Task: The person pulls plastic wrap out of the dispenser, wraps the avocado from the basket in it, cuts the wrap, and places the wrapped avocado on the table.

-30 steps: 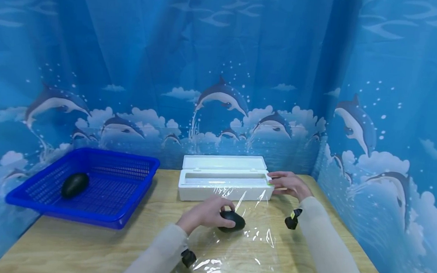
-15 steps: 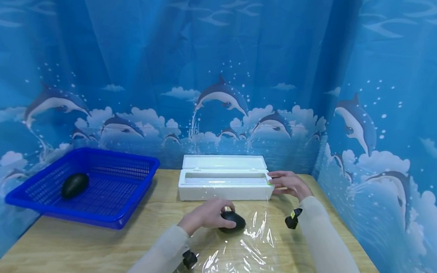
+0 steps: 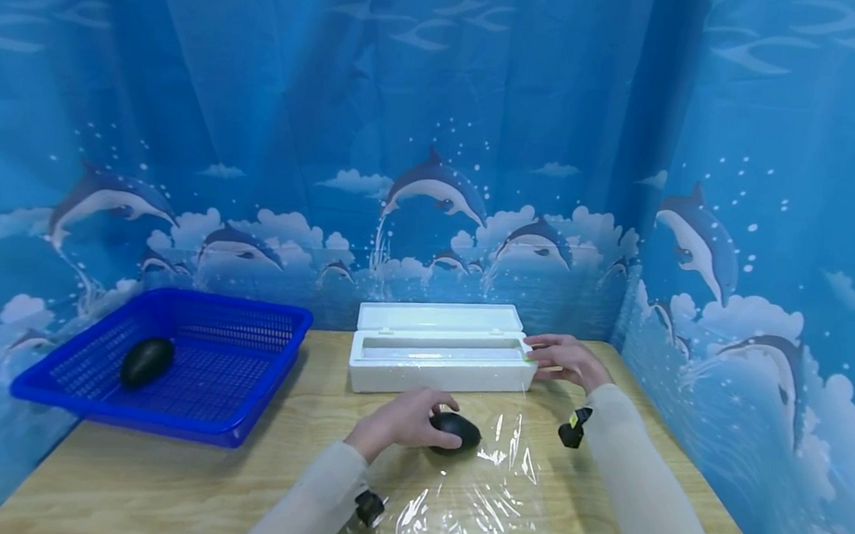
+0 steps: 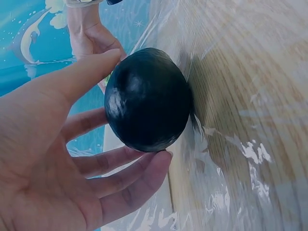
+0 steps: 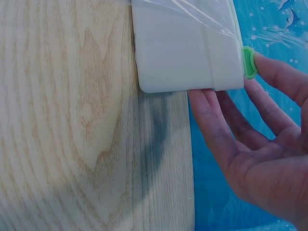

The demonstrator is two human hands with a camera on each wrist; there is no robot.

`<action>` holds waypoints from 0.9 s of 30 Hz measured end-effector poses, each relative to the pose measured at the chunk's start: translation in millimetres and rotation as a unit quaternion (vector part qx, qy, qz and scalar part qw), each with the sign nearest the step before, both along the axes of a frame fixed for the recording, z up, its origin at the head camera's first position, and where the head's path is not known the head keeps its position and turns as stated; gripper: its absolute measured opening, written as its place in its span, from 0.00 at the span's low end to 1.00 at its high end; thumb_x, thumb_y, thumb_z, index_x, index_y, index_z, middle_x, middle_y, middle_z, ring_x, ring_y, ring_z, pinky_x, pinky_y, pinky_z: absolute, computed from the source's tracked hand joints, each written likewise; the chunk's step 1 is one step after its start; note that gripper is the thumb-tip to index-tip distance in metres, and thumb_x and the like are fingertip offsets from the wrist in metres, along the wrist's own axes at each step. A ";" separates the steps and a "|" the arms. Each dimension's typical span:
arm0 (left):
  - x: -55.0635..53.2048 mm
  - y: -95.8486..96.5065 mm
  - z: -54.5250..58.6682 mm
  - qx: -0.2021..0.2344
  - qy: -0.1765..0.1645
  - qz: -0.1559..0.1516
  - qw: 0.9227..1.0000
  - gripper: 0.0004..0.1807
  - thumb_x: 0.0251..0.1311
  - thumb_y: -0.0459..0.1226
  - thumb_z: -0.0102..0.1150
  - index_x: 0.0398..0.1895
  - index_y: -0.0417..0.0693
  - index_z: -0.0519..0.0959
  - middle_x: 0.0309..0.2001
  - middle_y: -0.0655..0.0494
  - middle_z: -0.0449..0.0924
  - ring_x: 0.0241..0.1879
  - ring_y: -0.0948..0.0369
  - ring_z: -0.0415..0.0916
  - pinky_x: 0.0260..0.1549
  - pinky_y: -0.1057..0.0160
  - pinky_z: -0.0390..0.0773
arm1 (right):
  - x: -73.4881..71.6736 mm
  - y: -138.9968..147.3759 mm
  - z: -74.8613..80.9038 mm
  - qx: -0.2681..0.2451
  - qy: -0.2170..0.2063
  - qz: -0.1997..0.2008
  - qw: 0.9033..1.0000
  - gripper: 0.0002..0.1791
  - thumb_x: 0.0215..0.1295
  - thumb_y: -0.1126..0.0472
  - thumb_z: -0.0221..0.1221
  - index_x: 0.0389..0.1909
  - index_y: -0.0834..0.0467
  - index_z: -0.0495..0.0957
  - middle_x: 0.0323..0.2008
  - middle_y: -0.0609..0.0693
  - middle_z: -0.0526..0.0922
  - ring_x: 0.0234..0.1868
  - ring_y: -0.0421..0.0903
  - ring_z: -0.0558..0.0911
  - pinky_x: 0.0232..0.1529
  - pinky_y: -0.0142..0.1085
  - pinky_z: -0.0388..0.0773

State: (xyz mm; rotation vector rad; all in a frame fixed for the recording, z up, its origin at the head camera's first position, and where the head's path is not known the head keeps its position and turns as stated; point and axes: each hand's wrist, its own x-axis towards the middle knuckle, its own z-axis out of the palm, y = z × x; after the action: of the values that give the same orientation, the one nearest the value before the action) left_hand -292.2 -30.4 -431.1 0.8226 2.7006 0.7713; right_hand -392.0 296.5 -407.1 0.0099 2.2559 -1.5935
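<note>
In the head view my left hand (image 3: 412, 419) grips a dark avocado (image 3: 462, 432) near the middle of the table. Thumb and fingers lie around its sides in the left wrist view, where the avocado (image 4: 147, 103) appears as a smooth, dark round end. Clear cling film (image 3: 488, 504) lies wrinkled under it and runs back to a white cling film box (image 3: 439, 378) with a raised lid. My right hand (image 3: 568, 360) touches the box's right end. In the right wrist view the thumb touches a green slider (image 5: 249, 62), while fingertips rest against the end.
A blue plastic basket (image 3: 238, 428) stands at the left, with a second dark avocado (image 3: 147, 363) inside. A blue curtain (image 3: 437, 82) printed with dolphins surrounds the wooden table (image 3: 169, 495) at the back and sides.
The cling film's creases have shifted toward the front of the table, and the film before the box lies lower. Both hands, the avocado and the box stay nearly in place.
</note>
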 end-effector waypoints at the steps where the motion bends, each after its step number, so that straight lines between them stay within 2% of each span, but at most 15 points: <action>1: 0.1 -0.4 0.4 0.000 -0.001 0.000 1.000 0.34 0.55 0.57 0.74 0.63 0.55 0.80 0.54 0.54 0.85 0.52 0.58 0.80 0.52 0.55 0.82 | 0.0 0.2 0.0 0.000 0.000 0.001 1.000 0.34 0.75 0.62 0.58 0.78 0.64 0.60 0.59 0.55 0.80 0.50 0.47 0.84 0.70 0.56 0.75; 12: 4.9 -7.0 8.4 -0.003 -0.001 -0.008 1.000 0.34 0.55 0.54 0.75 0.64 0.54 0.79 0.58 0.52 0.83 0.55 0.54 0.80 0.53 0.53 0.82 | -4.0 -2.0 -2.5 0.012 -0.009 -0.020 1.000 0.33 0.74 0.62 0.59 0.77 0.63 0.62 0.57 0.55 0.80 0.48 0.46 0.84 0.64 0.51 0.81; 20: 10.5 -21.5 14.3 0.018 -0.019 0.003 1.000 0.34 0.53 0.51 0.77 0.64 0.53 0.79 0.61 0.45 0.81 0.55 0.48 0.81 0.52 0.49 0.83 | -2.0 -3.9 -1.8 0.021 -0.008 -0.025 0.999 0.31 0.76 0.60 0.57 0.76 0.62 0.63 0.63 0.60 0.76 0.47 0.45 0.83 0.62 0.48 0.83; 24: 13.3 -31.1 16.7 0.029 -0.016 0.001 0.999 0.35 0.52 0.49 0.78 0.64 0.51 0.79 0.61 0.44 0.81 0.56 0.45 0.81 0.53 0.47 0.83 | 1.7 -4.7 -1.5 0.026 0.002 -0.021 0.999 0.31 0.78 0.57 0.56 0.76 0.62 0.63 0.63 0.59 0.76 0.49 0.46 0.81 0.62 0.48 0.83; 27: 16.4 -37.9 19.0 0.029 -0.012 0.000 1.000 0.35 0.52 0.49 0.78 0.64 0.51 0.79 0.61 0.44 0.81 0.56 0.45 0.81 0.54 0.46 0.83 | 4.9 -5.7 -0.8 0.033 0.015 -0.008 0.999 0.33 0.79 0.54 0.55 0.77 0.64 0.61 0.66 0.62 0.74 0.54 0.50 0.81 0.65 0.51 0.80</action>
State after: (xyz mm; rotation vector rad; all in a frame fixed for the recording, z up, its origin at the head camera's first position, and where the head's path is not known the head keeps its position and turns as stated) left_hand -275.9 -68.3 -412.1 0.8219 2.6683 0.8578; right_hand -387.1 290.8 -407.9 0.0221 2.3363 -1.5363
